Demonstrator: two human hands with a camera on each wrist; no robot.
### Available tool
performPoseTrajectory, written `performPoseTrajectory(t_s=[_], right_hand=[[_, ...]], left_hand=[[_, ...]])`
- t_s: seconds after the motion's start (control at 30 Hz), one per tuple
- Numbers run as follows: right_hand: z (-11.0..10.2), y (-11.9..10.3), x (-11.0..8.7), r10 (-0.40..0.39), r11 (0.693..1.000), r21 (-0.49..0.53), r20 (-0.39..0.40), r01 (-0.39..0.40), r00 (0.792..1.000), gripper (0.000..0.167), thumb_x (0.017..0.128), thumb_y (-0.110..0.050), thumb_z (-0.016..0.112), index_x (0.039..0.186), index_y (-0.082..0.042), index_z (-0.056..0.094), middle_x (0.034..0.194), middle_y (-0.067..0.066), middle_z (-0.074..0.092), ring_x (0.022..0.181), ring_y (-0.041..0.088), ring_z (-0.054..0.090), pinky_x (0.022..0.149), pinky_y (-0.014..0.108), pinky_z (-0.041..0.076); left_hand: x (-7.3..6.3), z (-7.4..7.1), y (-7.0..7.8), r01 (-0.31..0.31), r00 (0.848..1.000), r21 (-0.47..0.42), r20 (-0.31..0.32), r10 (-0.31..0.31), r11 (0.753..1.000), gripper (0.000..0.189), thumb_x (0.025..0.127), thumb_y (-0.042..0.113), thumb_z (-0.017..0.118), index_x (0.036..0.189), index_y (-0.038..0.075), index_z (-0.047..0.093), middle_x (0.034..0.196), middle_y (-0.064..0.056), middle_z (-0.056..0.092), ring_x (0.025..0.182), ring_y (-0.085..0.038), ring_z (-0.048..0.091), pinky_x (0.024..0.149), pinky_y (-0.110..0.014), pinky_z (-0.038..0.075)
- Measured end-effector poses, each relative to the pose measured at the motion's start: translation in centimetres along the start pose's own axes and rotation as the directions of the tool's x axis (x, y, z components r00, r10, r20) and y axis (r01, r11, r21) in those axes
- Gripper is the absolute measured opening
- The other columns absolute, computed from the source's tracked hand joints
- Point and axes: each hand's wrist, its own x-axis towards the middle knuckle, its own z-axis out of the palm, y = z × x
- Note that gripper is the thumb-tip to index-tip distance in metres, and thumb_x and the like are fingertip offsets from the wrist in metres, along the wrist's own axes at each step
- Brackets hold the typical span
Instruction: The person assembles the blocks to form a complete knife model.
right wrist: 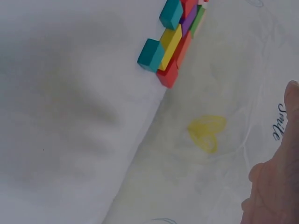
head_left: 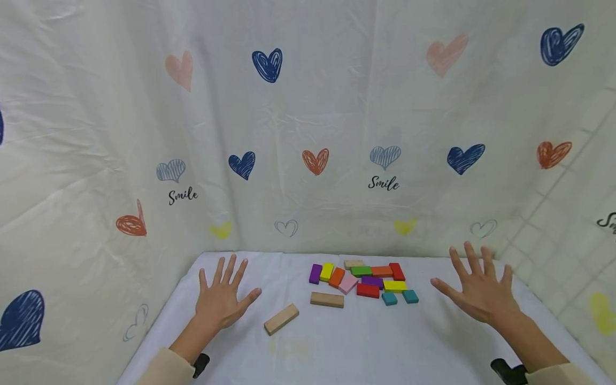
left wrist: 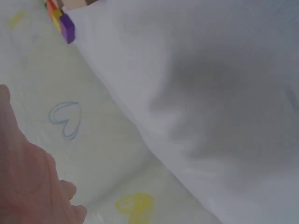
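Fingers spread, my left hand [head_left: 218, 302] is held up over the left side of the table, holding nothing. My right hand [head_left: 483, 291] is spread the same way on the right, also with nothing in it. Between them lie several coloured wooden blocks in a cluster, among them a red block [head_left: 368, 290], a pink block [head_left: 348, 283] and a purple block [head_left: 315, 274]. Two plain wooden blocks, one flat [head_left: 327, 299] and one slanted [head_left: 281, 320], lie nearer the front. A teal block [right wrist: 151, 55] and a yellow block [right wrist: 170, 46] show in the right wrist view.
A white cloth covers the table [head_left: 366, 342]. Behind and at both sides hangs a pale curtain [head_left: 308, 117] printed with hearts and the word "Smile". Dark straps [head_left: 509, 371] sit at the wrists, by the beige sleeves.
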Motion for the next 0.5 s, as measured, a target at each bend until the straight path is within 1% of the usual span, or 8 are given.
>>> performPoseTrajectory(t_s=[0.1,0.27,0.4,0.5], right_hand=[[0.3,-0.5,-0.7,-0.006,1.000,0.003,0.020,0.006,1.000,0.107,0.091,-0.079,0.044,0.164,-0.012,0.005,0.169,0.026,-0.006,0.151,0.056,-0.013,0.103,0.087,-0.007],[1.0,-1.6,-1.9,0.000,1.000,0.030,0.076,-0.002,0.997,0.105,0.092,-0.079,0.042,0.164,-0.011,0.007,0.169,0.025,-0.008,0.151,0.055,-0.014,0.103,0.088,-0.006],[1.8,-2.8,-2.8,-0.005,0.999,0.049,0.095,0.000,0.996,0.104,0.092,-0.078,0.042,0.164,-0.012,0.008,0.170,0.024,-0.005,0.152,0.054,-0.013,0.102,0.088,-0.005],[2.5,-3.9,-3.4,-0.007,0.998,0.066,0.108,0.000,0.994,0.104,0.092,-0.078,0.044,0.164,-0.012,0.009,0.170,0.023,-0.003,0.152,0.054,-0.011,0.102,0.088,-0.005]], left_hand=[[-0.9,0.4,0.4,0.006,1.000,-0.012,0.017,-0.006,1.000,0.092,0.092,0.083,0.036,0.164,0.026,0.023,0.173,-0.007,0.014,0.160,-0.037,0.009,0.117,-0.075,-0.001],[-2.2,0.9,1.1,0.007,0.999,-0.031,0.043,-0.006,0.999,0.091,0.092,0.082,0.036,0.163,0.026,0.025,0.172,-0.007,0.016,0.160,-0.037,0.011,0.117,-0.075,0.001],[-3.2,1.2,1.9,0.005,0.999,-0.040,0.048,-0.003,0.999,0.090,0.092,0.082,0.036,0.163,0.027,0.026,0.172,-0.007,0.018,0.159,-0.037,0.014,0.117,-0.075,0.004],[-3.8,1.4,2.4,0.006,0.998,-0.049,0.063,-0.003,0.999,0.089,0.092,0.082,0.035,0.163,0.029,0.025,0.172,-0.005,0.016,0.159,-0.036,0.013,0.116,-0.075,0.003]])
